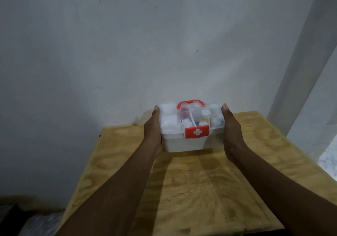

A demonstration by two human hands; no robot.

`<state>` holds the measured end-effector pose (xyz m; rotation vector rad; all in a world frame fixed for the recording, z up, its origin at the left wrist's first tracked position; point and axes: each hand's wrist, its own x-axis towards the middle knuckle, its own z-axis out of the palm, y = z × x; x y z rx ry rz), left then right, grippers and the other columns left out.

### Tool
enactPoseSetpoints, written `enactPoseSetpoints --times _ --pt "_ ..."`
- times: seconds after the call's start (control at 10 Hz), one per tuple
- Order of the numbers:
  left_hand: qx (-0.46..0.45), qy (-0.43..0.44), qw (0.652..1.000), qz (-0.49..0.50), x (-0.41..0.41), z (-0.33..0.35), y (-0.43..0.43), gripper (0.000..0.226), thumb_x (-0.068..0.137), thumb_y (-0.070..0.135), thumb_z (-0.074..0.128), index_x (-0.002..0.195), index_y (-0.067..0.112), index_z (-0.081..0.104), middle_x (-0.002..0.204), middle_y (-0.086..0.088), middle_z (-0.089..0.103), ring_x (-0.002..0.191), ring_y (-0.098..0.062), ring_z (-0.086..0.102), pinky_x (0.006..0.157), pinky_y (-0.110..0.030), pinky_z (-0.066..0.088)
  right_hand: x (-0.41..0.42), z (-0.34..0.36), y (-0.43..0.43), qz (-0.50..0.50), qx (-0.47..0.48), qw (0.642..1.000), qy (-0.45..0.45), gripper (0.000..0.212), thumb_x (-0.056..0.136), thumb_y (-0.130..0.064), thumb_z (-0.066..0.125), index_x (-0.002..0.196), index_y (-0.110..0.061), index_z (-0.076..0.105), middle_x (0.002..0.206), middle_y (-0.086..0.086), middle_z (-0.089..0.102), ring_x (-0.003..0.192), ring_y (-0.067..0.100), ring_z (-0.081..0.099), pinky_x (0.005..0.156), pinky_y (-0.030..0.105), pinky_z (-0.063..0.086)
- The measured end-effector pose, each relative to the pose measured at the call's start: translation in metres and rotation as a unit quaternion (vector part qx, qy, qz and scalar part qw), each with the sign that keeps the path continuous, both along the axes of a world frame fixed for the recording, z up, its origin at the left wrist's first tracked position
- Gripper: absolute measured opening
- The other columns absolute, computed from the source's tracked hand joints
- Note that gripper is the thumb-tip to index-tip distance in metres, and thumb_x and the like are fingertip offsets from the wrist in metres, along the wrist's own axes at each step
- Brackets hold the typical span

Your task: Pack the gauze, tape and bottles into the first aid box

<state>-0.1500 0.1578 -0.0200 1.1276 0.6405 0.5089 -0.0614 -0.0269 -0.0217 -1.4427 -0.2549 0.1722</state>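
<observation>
The first aid box is seen at the centre of the frame, held between two bare hands above the far part of a wooden table; whether its base touches the tabletop cannot be told, though a shadow lies just below it. The left hand is pressed flat against the box's left end, fingers together and the thumb laid along the lid's edge; the right hand is pressed against the right end in the same way, thumb pointing up the frame. The clear lid is shut, and its red clasp with a white cross is seen at the front edge; a red handle arches over the top. Through the lid white rolls are made out on the left side, and small bottles with white caps on the right; further detail is too blurred to tell. A grey wall fills the upper part of the frame behind the table; both forearms reach in from the lower edge.
</observation>
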Motion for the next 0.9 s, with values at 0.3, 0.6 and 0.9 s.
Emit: enactPoseSetpoints --times 0.3,0.6,0.9 --pt "0.133 0.095 0.978 0.13 0.064 -0.013 0.029 0.035 0.096 0.044 0.055 0.072 0.022 0.067 0.088 -0.007 0.073 0.09 -0.027 0.069 0.085 -0.039 0.056 0.067 -0.027 0.035 -0.021 -0.021 0.999 0.019 0.057 0.092 -0.065 0.038 0.131 -0.026 0.054 0.121 0.001 0.067 0.105 0.019 0.066 0.091 0.042 0.055" --pt "0.244 0.135 0.953 0.12 0.065 -0.014 0.035 0.028 0.099 0.026 0.049 0.089 0.014 0.072 0.092 -0.007 0.072 0.087 -0.023 0.066 0.074 -0.031 0.05 0.077 -0.026 0.026 0.04 -0.06 0.997 0.004 0.078 0.079 -0.079 0.038 0.133 -0.024 0.049 0.127 0.004 0.063 0.108 0.021 0.064 0.092 0.043 0.055" --pt "0.591 0.165 0.789 0.006 0.047 0.087 0.043 0.043 0.097 0.034 0.055 0.138 0.02 0.055 0.139 -0.007 0.055 0.124 -0.026 0.055 0.098 -0.032 0.045 0.074 0.092 0.007 0.025 -0.324 0.918 -0.229 0.054 0.099 -0.034 0.047 0.149 -0.018 0.036 0.157 0.004 0.036 0.142 0.023 0.035 0.114 0.036 0.028"
